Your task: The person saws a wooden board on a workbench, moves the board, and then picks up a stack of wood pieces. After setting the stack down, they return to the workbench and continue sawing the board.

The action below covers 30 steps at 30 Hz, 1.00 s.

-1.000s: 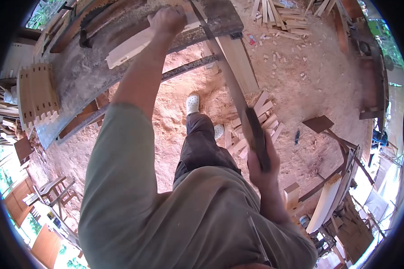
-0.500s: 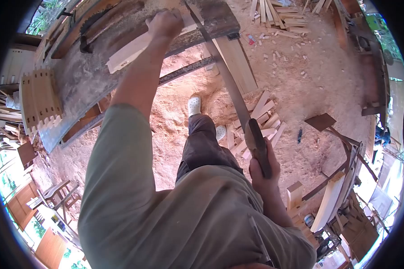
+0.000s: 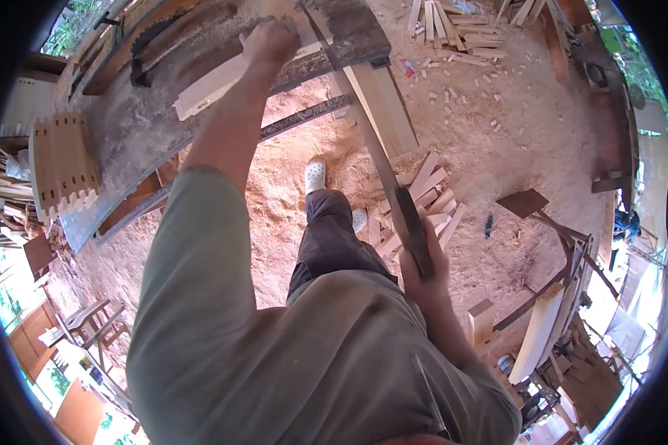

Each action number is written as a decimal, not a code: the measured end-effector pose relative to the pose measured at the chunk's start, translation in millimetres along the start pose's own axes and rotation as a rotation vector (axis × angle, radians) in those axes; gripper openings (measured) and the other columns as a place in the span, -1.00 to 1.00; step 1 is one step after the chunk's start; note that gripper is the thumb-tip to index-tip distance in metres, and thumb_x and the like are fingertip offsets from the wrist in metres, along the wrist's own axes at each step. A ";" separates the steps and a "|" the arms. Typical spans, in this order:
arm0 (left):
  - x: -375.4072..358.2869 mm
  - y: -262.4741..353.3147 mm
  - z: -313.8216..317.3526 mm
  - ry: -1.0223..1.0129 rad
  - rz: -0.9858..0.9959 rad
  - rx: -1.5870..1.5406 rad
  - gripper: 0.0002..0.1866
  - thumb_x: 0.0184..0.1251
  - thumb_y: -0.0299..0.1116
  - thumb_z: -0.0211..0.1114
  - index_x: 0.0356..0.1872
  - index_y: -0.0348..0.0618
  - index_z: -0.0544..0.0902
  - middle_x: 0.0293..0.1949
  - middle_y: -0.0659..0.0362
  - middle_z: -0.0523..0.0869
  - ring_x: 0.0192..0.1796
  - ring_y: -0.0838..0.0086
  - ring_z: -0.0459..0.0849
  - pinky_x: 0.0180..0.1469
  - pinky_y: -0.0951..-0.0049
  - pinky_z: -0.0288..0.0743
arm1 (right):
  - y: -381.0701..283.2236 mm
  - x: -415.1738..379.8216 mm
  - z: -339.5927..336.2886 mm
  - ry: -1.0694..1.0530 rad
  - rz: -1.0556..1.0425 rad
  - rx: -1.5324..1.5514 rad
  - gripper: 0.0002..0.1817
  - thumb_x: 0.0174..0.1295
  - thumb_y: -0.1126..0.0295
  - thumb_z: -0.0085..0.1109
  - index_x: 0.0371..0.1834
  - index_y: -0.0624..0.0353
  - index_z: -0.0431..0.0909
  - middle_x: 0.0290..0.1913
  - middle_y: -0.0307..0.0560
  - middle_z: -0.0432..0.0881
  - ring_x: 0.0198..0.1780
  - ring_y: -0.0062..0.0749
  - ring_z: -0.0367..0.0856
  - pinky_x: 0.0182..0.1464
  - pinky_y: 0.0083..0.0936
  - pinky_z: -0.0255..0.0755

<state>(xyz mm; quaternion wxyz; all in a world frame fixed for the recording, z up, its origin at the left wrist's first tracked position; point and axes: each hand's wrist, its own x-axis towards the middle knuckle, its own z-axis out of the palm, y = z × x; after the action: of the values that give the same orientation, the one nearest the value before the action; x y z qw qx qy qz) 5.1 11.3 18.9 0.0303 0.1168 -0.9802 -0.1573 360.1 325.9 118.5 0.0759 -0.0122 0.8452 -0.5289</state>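
My left hand (image 3: 269,41) presses down on a pale wooden board (image 3: 223,81) that lies across a dusty grey workbench (image 3: 137,133). My right hand (image 3: 423,271) grips the dark handle of a long handsaw (image 3: 375,159). The saw's blade runs up from the handle to the bench edge, just right of my left hand, where it meets the board's end. A circular saw blade (image 3: 152,37) sticks up from the bench at the far left.
A stack of notched wooden pieces (image 3: 63,163) stands at the bench's left end. Offcuts (image 3: 423,204) lie on the sawdust floor by my white shoes (image 3: 315,176). More scraps (image 3: 453,26) lie at the top. A plank (image 3: 534,337) and stools (image 3: 89,319) stand around.
My right hand has moved the saw along its line, down and back up, ending slightly higher and to the left. My left hand has stayed on the board.
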 end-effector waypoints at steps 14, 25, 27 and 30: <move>4.3 -5.5 15.5 0.187 -0.005 -0.077 -0.51 0.38 -0.09 -0.09 0.00 -0.14 0.72 0.21 0.01 0.66 0.29 0.16 0.59 0.47 -0.19 0.07 | -14.4 222.1 84.4 0.081 -0.212 0.207 -0.37 0.35 0.31 0.21 0.48 0.17 0.31 -0.22 0.07 0.70 -0.30 -0.45 0.66 -0.16 -0.52 0.53; 0.7 3.0 3.5 0.006 -0.088 -0.023 -0.44 0.43 -0.05 -0.18 0.01 -0.17 0.73 0.14 -0.03 0.71 0.25 0.13 0.62 0.43 -0.12 0.11 | 1.4 -14.8 -15.1 -0.063 0.062 -0.002 -0.32 0.25 0.54 0.17 0.46 0.42 0.20 0.07 0.24 0.68 0.10 -0.12 0.73 0.06 -0.41 0.55; 3.6 2.0 5.9 0.028 -0.090 -0.033 -0.43 0.43 -0.06 -0.20 0.01 -0.19 0.72 0.16 -0.05 0.70 0.24 0.13 0.62 0.43 -0.10 0.11 | -9.1 -11.1 -19.8 -0.036 -0.029 -0.010 -0.32 0.25 0.55 0.17 0.46 0.44 0.20 0.10 0.27 0.67 0.12 -0.14 0.72 0.08 -0.41 0.55; -0.3 5.4 -5.1 -0.026 -0.080 -0.049 -0.43 0.43 -0.07 -0.21 0.09 -0.18 0.69 0.21 -0.06 0.65 0.29 0.12 0.58 0.48 -0.12 0.04 | 5.6 69.1 15.6 0.070 -0.139 0.032 -0.35 0.27 0.54 0.20 0.44 0.41 0.25 0.10 0.19 0.68 0.12 -0.25 0.70 0.09 -0.44 0.54</move>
<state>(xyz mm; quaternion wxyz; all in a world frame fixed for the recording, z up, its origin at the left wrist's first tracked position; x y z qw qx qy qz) 4.7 14.8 25.5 0.0141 0.1532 -0.9708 -0.1838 294.4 307.4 98.9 0.0096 -0.0511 0.8360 -0.5462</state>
